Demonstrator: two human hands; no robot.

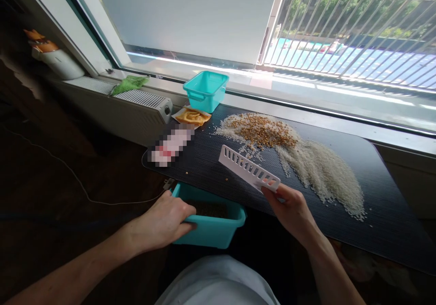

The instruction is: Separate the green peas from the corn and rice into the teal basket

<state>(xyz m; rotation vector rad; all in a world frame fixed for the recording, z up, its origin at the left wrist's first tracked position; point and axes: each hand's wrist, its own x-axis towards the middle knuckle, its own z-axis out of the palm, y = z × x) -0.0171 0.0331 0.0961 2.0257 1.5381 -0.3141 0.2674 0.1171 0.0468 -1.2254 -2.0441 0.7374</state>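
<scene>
My left hand grips the left rim of a turquoise plastic tub at the near edge of the dark table. Something dark and grainy lies inside the tub, too shadowed to name. In my right hand is a white slotted plastic strip, held by its right end above the table. Beyond it spreads a pile of white rice-like grains. Round golden-brown grains, like dried peas, lie on top of the pile's far left part. Two loose round grains rest near the table's front edge.
A second turquoise tub stands at the back by the window sill. A folded yellow cloth and a blurred-out flat item lie at the table's left. Beside the table is a radiator with a green cloth. A white cable hangs at left.
</scene>
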